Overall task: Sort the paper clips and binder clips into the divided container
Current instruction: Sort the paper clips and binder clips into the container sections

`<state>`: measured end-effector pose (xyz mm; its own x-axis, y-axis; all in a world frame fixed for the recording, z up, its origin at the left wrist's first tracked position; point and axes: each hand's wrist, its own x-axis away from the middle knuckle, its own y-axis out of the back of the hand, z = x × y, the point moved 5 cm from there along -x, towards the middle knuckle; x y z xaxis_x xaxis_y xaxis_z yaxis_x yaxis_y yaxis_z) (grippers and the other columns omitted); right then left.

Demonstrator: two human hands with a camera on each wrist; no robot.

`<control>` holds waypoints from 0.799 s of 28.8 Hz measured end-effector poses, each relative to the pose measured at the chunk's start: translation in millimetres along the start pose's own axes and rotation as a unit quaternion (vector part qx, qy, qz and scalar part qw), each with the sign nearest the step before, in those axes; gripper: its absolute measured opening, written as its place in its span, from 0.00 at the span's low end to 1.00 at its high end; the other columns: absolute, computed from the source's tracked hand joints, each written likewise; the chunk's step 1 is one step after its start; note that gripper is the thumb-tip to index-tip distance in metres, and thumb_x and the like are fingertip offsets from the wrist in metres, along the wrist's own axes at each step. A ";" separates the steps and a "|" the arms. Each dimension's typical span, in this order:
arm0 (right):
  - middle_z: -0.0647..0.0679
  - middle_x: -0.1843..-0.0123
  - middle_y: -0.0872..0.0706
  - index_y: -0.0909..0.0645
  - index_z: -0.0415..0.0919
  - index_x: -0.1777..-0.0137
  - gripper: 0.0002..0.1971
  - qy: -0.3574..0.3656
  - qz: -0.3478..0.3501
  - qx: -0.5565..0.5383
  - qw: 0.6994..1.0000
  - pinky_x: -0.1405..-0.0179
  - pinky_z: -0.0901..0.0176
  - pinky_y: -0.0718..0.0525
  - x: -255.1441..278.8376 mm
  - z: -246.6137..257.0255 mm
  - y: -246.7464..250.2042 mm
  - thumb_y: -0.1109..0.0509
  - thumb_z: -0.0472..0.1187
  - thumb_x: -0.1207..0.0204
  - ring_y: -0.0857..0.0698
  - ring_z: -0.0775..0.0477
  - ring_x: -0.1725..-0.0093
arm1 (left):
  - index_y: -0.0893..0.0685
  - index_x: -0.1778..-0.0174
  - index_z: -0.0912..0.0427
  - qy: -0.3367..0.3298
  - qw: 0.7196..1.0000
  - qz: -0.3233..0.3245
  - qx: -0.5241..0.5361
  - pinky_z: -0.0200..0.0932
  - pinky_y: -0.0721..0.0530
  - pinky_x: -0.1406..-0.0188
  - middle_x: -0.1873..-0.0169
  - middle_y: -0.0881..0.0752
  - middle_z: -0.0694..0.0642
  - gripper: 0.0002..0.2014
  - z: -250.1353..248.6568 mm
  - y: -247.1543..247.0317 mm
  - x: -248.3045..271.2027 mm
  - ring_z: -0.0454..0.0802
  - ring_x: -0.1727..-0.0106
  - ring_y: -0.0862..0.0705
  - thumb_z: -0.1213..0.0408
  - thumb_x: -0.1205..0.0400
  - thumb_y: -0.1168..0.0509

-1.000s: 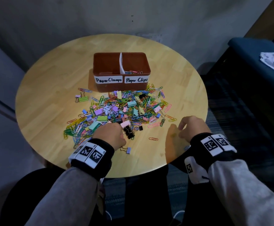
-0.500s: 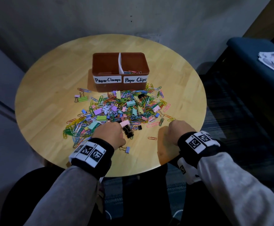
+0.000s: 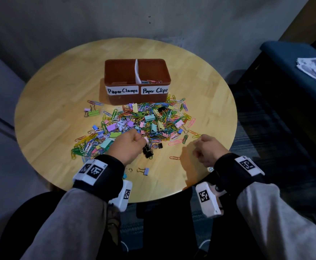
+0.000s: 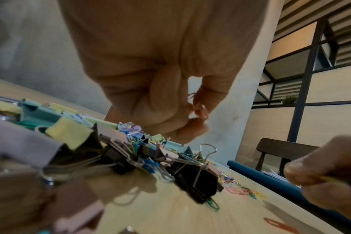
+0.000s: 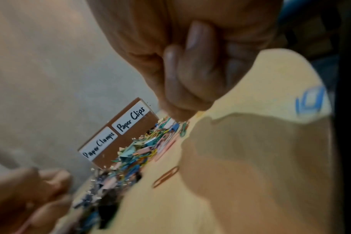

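While pinching the pink paper clip (image 4: 200,109) in the clenched left grip (image 3: 127,147), lift clear of the pile (image 3: 144,124) just ahead. Hold the right grip (image 3: 208,149) curled on its thin yellow clip (image 4: 329,179). Carry both forward to the container (image 3: 116,99) beyond the pile. Release right of the divider (image 3: 137,72), behind the label "Paper Clips" (image 3: 154,90), not "Paper Clamps" (image 3: 122,90).

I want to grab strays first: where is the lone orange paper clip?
In the head view the orange paper clip lies alone on the table, between the left hand and right hand.
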<state>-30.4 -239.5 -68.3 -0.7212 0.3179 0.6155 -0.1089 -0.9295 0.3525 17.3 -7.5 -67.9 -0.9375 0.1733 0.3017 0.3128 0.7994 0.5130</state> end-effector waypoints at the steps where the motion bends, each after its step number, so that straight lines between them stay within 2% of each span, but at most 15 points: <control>1: 0.41 0.73 0.29 0.31 0.44 0.59 0.12 -0.002 0.019 -0.016 1.000 0.81 0.79 0.44 1.5 -2.0 -4.1 0.47 0.30 0.17 0.41 0.55 0.90 | 0.28 0.62 0.58 0.007 1.000 0.009 0.020 0.44 0.28 0.66 0.72 0.20 0.56 0.08 1.7 -2.3 -0.8 0.53 0.71 0.27 0.64 0.17 0.41; 3: 0.46 0.76 0.25 0.28 0.45 0.60 0.15 0.016 0.031 0.002 0.999 0.87 0.76 0.44 3.1 -6.9 -11.7 0.48 0.28 0.18 0.38 0.56 0.88 | 0.26 0.58 0.55 0.007 0.999 0.035 0.030 0.44 0.28 0.67 0.72 0.20 0.56 0.05 3.3 -7.6 -0.7 0.54 0.71 0.27 0.66 0.16 0.43; 4: 0.50 0.76 0.23 0.25 0.45 0.59 0.14 0.034 0.025 0.033 0.999 0.88 0.72 0.38 4.0 -8.5 -14.3 0.45 0.29 0.18 0.32 0.56 0.84 | 0.24 0.54 0.55 0.004 0.999 0.050 0.022 0.43 0.30 0.69 0.71 0.21 0.55 0.06 3.0 -10.1 -0.2 0.54 0.72 0.27 0.66 0.15 0.45; 5: 0.52 0.74 0.20 0.22 0.44 0.59 0.11 0.061 0.009 0.069 0.996 0.82 0.69 0.27 3.8 -9.4 -16.9 0.41 0.31 0.18 0.25 0.53 0.77 | 0.22 0.51 0.55 0.003 0.998 0.064 0.008 0.43 0.31 0.71 0.70 0.22 0.54 0.07 1.8 -12.1 0.8 0.52 0.72 0.28 0.67 0.14 0.46; 6: 0.52 0.70 0.17 0.20 0.45 0.60 0.09 0.085 -0.009 0.113 0.990 0.70 0.65 0.19 3.5 -9.8 -19.3 0.36 0.34 0.20 0.20 0.50 0.69 | 0.20 0.49 0.57 0.000 0.997 0.073 -0.009 0.45 0.32 0.73 0.70 0.24 0.52 0.09 0.5 -13.6 1.6 0.51 0.73 0.29 0.68 0.14 0.47; 7: 0.53 0.67 0.15 0.18 0.45 0.62 0.07 0.101 -0.020 0.151 0.983 0.59 0.59 0.16 3.2 -10.5 -22.0 0.31 0.36 0.24 0.17 0.49 0.63 | 0.18 0.50 0.60 -0.003 0.997 0.078 -0.028 0.47 0.31 0.72 0.70 0.24 0.51 0.11 -1.4 -14.7 2.5 0.49 0.73 0.30 0.69 0.14 0.47; 9: 0.55 0.64 0.12 0.18 0.46 0.65 0.05 0.106 -0.033 0.192 0.975 0.52 0.52 0.13 4.3 -12.8 -28.9 0.25 0.38 0.31 0.13 0.49 0.59 | 0.16 0.57 0.61 -0.018 0.994 0.082 -0.067 0.46 0.29 0.72 0.69 0.22 0.51 0.14 -4.0 -16.8 3.2 0.46 0.72 0.29 0.70 0.14 0.47; 11: 0.55 0.56 0.11 0.18 0.49 0.65 0.04 0.121 -0.070 0.276 0.951 0.49 0.54 0.14 8.2 -7.2 -32.2 0.25 0.42 0.33 0.13 0.47 0.54 | 0.16 0.62 0.59 -0.028 0.991 0.083 -0.098 0.41 0.29 0.70 0.65 0.17 0.54 0.16 -4.5 -17.3 2.7 0.46 0.69 0.25 0.70 0.14 0.47; 13: 0.51 0.53 0.12 0.16 0.50 0.59 0.02 0.152 -0.102 0.348 0.919 0.49 0.55 0.15 14.4 3.0 -36.2 0.28 0.46 0.30 0.14 0.43 0.50 | 0.16 0.62 0.61 -0.028 0.990 0.080 -0.116 0.39 0.26 0.67 0.62 0.15 0.54 0.16 -2.7 -15.9 1.6 0.46 0.67 0.22 0.71 0.15 0.47; 16: 0.47 0.52 0.14 0.16 0.49 0.53 0.06 0.168 -0.097 0.412 0.890 0.50 0.56 0.16 18.1 11.8 -45.8 0.33 0.44 0.27 0.15 0.40 0.49 | 0.16 0.61 0.63 -0.031 0.980 0.069 -0.185 0.47 0.18 0.55 0.60 0.14 0.60 0.16 1.6 -13.5 -2.1 0.55 0.60 0.18 0.66 0.16 0.47; 17: 0.47 0.51 0.14 0.17 0.48 0.52 0.06 0.165 -0.090 0.427 0.884 0.50 0.55 0.17 17.7 13.7 -48.7 0.34 0.43 0.26 0.16 0.40 0.49 | 0.17 0.62 0.62 -0.037 0.974 0.058 -0.217 0.50 0.18 0.56 0.62 0.14 0.61 0.15 0.7 -12.1 -2.1 0.57 0.59 0.18 0.63 0.17 0.47; 20: 0.44 0.47 0.15 0.17 0.45 0.48 0.08 0.152 -0.054 0.473 0.866 0.52 0.56 0.19 13.6 15.4 -58.5 0.36 0.39 0.23 0.16 0.40 0.48 | 0.25 0.67 0.55 -0.062 0.964 0.007 -0.258 0.46 0.28 0.70 0.72 0.22 0.56 0.14 -5.3 -9.7 -1.5 0.57 0.67 0.22 0.58 0.16 0.46; 21: 0.44 0.46 0.15 0.17 0.43 0.46 0.09 0.149 -0.042 0.486 0.860 0.53 0.56 0.21 12.5 15.9 -61.2 0.36 0.38 0.22 0.16 0.40 0.47 | 0.26 0.67 0.53 -0.070 0.964 -0.014 -0.256 0.44 0.28 0.71 0.73 0.22 0.54 0.13 -8.9 -8.9 -0.8 0.55 0.68 0.22 0.56 0.16 0.44; 23: 0.42 0.43 0.16 0.19 0.40 0.43 0.09 0.139 -0.024 0.502 0.854 0.52 0.55 0.23 11.0 15.6 -64.8 0.36 0.38 0.21 0.17 0.39 0.44 | 0.24 0.65 0.50 -0.081 0.962 -0.047 -0.256 0.43 0.22 0.70 0.71 0.18 0.49 0.11 -14.7 -8.5 -0.4 0.51 0.67 0.19 0.51 0.20 0.37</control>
<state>-20.6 -172.8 -73.3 -0.8820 0.1647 0.4416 0.3973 -0.2445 0.8845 17.3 -22.8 -60.6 -0.9637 0.2349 0.1267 0.2207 0.4345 0.8732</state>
